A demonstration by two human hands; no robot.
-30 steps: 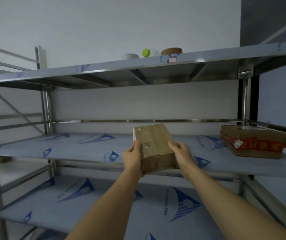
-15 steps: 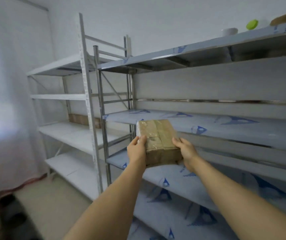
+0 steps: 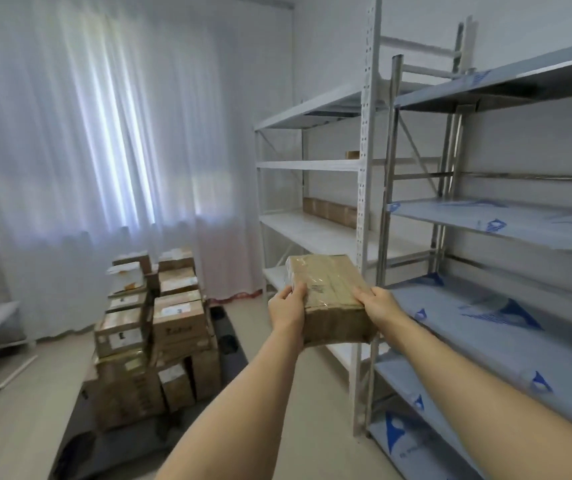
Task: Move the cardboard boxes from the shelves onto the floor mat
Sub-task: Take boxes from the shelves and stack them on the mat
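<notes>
Fingers of both hands, left (image 3: 286, 308) and right (image 3: 378, 306), clamped on one taped box (image 3: 329, 292), held in air, roughly ten boxes stacked on mat (image 3: 229, 344), two racks (image 3: 364, 168) right

Single head-worn wide-angle view, looked forward and slightly down from standing height, arms reached out close in front, metal shelves (image 3: 492, 230) ran near along the right, stacked boxes (image 3: 160, 327) on the floor mat (image 3: 229, 337) farther off, curtain (image 3: 104, 133) beyond.
</notes>
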